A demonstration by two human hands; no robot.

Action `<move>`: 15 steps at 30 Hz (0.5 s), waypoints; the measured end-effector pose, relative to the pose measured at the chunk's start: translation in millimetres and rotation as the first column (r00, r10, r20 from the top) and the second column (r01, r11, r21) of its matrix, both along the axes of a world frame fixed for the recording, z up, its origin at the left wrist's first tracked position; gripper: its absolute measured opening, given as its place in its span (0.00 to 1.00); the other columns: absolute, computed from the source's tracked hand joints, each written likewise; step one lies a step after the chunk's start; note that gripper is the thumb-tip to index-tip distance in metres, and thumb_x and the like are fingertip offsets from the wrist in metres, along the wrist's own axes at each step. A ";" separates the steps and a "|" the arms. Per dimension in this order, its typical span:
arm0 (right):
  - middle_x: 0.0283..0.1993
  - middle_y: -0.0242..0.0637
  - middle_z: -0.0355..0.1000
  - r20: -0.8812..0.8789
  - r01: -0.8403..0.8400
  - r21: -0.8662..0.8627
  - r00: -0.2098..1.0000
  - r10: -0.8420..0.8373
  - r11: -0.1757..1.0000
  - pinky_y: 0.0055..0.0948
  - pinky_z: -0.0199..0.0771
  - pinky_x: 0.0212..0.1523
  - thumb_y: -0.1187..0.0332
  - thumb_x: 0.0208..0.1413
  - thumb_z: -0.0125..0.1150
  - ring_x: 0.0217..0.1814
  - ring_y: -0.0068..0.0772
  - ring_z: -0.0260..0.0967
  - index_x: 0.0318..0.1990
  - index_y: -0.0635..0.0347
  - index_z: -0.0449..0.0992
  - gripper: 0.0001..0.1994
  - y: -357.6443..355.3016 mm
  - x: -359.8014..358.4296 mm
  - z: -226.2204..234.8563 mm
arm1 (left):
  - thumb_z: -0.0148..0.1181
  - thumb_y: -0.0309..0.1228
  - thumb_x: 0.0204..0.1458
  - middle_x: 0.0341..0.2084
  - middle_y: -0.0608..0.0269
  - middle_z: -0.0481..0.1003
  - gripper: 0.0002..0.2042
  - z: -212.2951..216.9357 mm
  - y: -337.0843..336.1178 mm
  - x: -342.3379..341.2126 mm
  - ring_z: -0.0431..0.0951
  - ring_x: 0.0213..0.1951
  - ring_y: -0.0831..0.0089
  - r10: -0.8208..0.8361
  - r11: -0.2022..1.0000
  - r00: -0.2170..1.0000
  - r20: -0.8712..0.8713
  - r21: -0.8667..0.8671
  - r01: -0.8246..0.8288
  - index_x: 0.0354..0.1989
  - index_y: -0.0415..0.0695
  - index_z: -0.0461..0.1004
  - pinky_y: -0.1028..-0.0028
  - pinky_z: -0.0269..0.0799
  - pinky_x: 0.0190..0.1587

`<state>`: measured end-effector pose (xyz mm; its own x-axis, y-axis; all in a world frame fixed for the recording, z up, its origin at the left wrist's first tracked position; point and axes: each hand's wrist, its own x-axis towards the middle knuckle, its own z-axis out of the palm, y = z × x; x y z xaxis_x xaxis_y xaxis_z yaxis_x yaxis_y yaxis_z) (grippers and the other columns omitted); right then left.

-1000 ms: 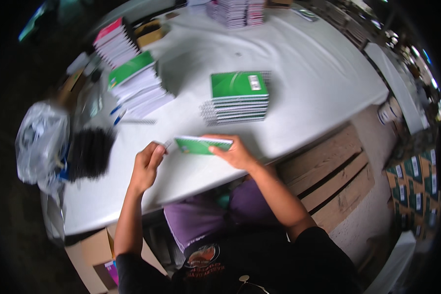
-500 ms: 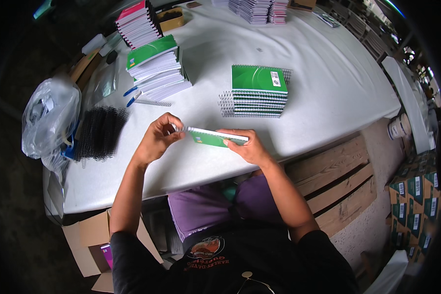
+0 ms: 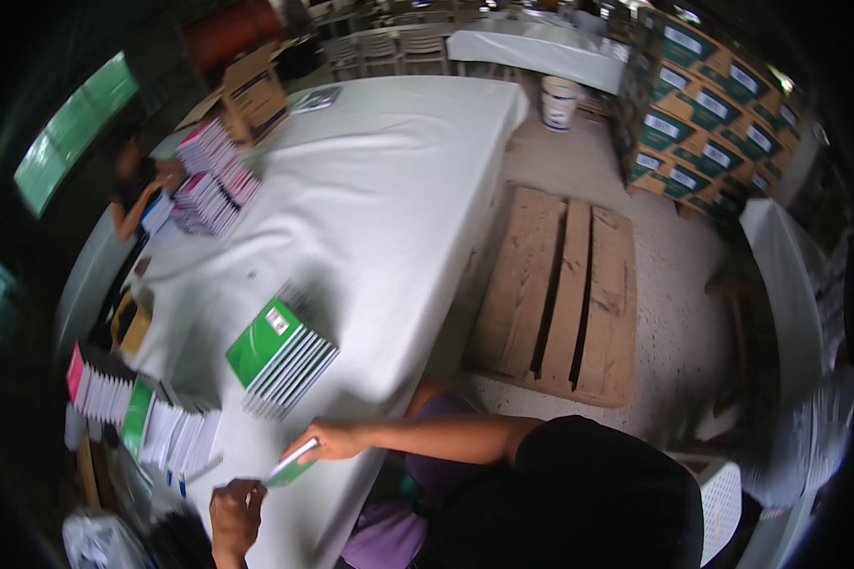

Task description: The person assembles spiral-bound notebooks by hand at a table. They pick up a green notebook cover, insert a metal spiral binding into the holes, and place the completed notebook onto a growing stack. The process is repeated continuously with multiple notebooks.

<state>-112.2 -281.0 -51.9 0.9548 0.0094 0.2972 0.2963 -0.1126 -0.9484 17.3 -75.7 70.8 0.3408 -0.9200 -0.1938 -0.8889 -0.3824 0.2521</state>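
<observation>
A green-covered spiral notebook (image 3: 292, 464) is held edge-up over the near side of the white-covered table. My right hand (image 3: 337, 440) grips its far end, thumb and fingers on either side. At the opposite end, my left hand (image 3: 235, 517) is closed in a pinch where the wire coil comes out; blur hides the coil itself. Just beyond my hands stands a stack of green notebooks (image 3: 280, 351) with wire coils sticking out at the sides. Left of it, a stack of green-covered pads (image 3: 176, 434) lies near blue pens (image 3: 181, 484).
The white-covered table (image 3: 380, 190) stretches away ahead. Pink-covered notebook stacks (image 3: 209, 194) stand near another person (image 3: 138, 190) at the far left. A wooden pallet (image 3: 560, 294) lies on the floor at right, with stacked cartons (image 3: 702, 114) and a white bucket (image 3: 559, 102) beyond. A plastic bag (image 3: 104, 542) sits lower left.
The view has swung to the right, so the table and stacks now sit further left and the pallet and cartons show more. Both hands stay on the same notebook.
</observation>
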 end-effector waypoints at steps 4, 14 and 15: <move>0.42 0.41 0.74 0.049 0.002 -0.011 0.999 -0.001 1.000 0.27 0.68 0.43 0.73 0.51 0.55 0.38 0.25 0.69 0.49 0.59 0.72 0.16 -1.9 -10.4 9.2 | 0.70 0.34 0.31 0.26 0.63 0.72 0.17 -0.6 -20.7 -28.5 0.72 0.34 0.61 0.006 0.969 0.939 0.345 -0.233 0.079 0.29 0.43 0.71 0.64 0.61 0.39; 0.44 0.48 0.72 0.155 0.042 -0.105 0.988 -0.025 0.994 0.32 0.68 0.42 0.74 0.52 0.53 0.41 0.44 0.71 0.50 0.60 0.70 0.16 25.6 -24.4 13.0 | 0.46 0.63 0.44 0.53 0.30 0.55 0.46 -99.7 20.4 -43.8 0.52 0.56 0.35 0.323 0.890 0.698 0.639 -0.457 0.007 0.58 0.31 0.51 0.45 0.45 0.58; 0.44 0.49 0.72 0.184 0.061 -0.074 0.982 -0.047 0.995 0.32 0.68 0.42 0.74 0.52 0.53 0.41 0.44 0.71 0.50 0.60 0.70 0.16 29.7 -26.9 6.0 | 0.44 0.66 0.42 0.56 0.24 0.47 0.50 -119.6 21.3 -79.8 0.46 0.58 0.28 0.259 0.870 0.861 0.436 -0.493 -0.012 0.60 0.29 0.47 0.42 0.41 0.59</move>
